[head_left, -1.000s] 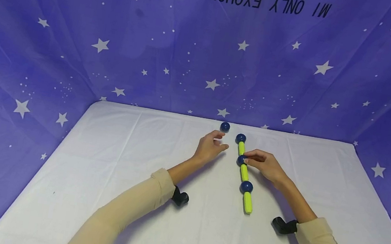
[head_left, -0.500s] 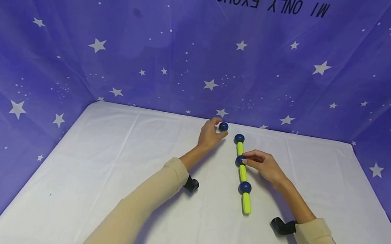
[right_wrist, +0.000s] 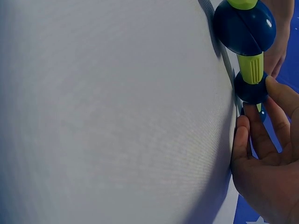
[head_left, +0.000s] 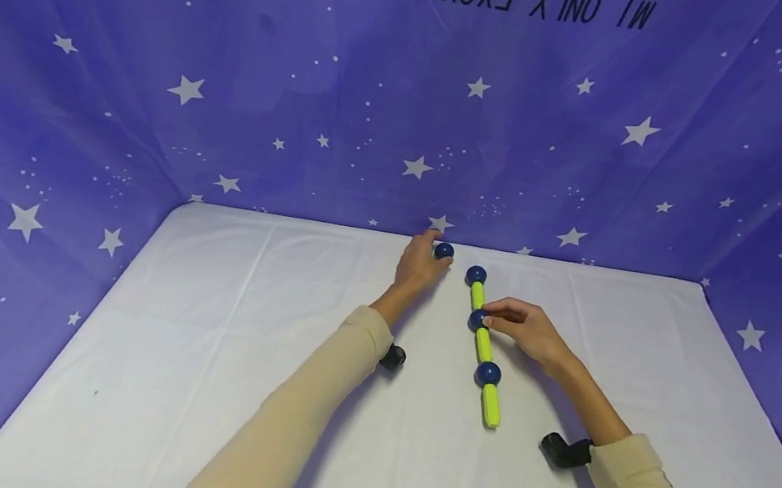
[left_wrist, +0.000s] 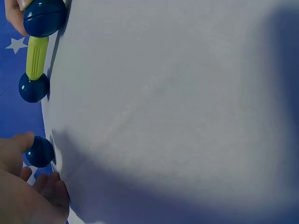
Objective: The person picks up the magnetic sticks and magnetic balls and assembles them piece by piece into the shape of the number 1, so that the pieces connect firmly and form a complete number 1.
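Note:
A row of blue balls joined by lime-green rods lies on the white cloth; its far ball (head_left: 476, 275), middle ball (head_left: 477, 319) and near ball (head_left: 489, 374) alternate with the rods, and a green rod (head_left: 491, 407) forms its near end. My right hand (head_left: 531, 332) pinches the middle ball between thumb and fingers, seen closely in the right wrist view (right_wrist: 252, 88). Left of the row's far end sits a loose blue ball (head_left: 444, 250). My left hand (head_left: 420, 265) is around it, the thumb at its edge; in the left wrist view the fingers (left_wrist: 53, 189) stand apart from the ball.
White cloth (head_left: 233, 338) covers the table. A purple curtain with white stars (head_left: 351, 103) rises just behind the table's far edge, close to the loose ball, and also along both sides. Black wrist mounts (head_left: 566, 452) stick out by both sleeves.
My left hand has moved away from me, from short of the loose ball to around it. The right hand keeps its hold on the middle ball, and the row stays in place.

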Motion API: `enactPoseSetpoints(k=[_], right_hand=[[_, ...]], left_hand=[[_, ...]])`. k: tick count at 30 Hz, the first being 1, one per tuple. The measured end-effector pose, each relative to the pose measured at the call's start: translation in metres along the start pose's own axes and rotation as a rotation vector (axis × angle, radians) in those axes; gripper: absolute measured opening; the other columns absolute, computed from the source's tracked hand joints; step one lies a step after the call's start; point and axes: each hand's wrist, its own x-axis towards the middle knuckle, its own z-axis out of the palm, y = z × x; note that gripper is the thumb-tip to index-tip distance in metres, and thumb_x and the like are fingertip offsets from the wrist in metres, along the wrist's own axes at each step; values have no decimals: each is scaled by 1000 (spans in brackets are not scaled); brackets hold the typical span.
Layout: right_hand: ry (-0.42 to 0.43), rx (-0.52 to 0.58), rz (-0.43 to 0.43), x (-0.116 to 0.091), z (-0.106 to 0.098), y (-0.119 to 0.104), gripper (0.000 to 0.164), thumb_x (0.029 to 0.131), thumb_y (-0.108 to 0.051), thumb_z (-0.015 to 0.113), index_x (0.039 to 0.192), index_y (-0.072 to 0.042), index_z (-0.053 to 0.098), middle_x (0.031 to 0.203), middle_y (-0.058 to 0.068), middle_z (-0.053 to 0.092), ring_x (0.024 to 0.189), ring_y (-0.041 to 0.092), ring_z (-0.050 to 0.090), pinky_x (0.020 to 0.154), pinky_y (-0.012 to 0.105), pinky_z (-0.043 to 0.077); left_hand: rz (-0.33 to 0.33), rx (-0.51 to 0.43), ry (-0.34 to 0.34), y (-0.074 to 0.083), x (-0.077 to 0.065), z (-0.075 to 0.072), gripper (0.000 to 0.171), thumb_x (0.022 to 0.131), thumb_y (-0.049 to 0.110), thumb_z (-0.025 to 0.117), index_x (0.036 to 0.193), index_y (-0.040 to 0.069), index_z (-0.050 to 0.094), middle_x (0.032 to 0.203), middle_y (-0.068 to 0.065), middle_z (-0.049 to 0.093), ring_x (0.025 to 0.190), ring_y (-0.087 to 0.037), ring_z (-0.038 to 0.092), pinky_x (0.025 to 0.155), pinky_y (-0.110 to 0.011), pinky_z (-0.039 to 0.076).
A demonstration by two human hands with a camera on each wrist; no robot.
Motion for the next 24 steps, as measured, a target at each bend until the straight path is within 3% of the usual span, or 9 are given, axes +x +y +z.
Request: enactPoseSetpoints(k=[12, 20, 24], right_hand=[[5, -10, 14, 0, 1, -2, 35, 94, -23, 72, 124, -6, 68, 125, 12, 64, 120, 32, 55, 105, 51, 38], [4, -14, 0, -1, 1, -3, 36, 95, -23, 71, 125, -4, 67, 126, 15, 63, 121, 33, 55, 104, 50, 38], [3, -12, 3, -2, 1, -2, 37, 96, -21, 70, 127, -2, 65, 127, 17, 62, 121, 34, 54, 104, 51, 38]], left_hand=[[-32, 120, -37, 1, 7, 4, 43, 95, 28, 70, 135, 16, 59, 131, -8, 63, 123, -25, 57, 100, -37, 46], [-29, 53, -28, -1, 1, 0, 40, 94, 26, 71, 131, 14, 61, 130, -9, 64, 118, -26, 60, 96, -39, 49], [13, -14, -13, -3, -5, -2, 38, 93, 21, 71, 129, 10, 63, 122, -10, 67, 113, -26, 62, 95, -37, 49]])
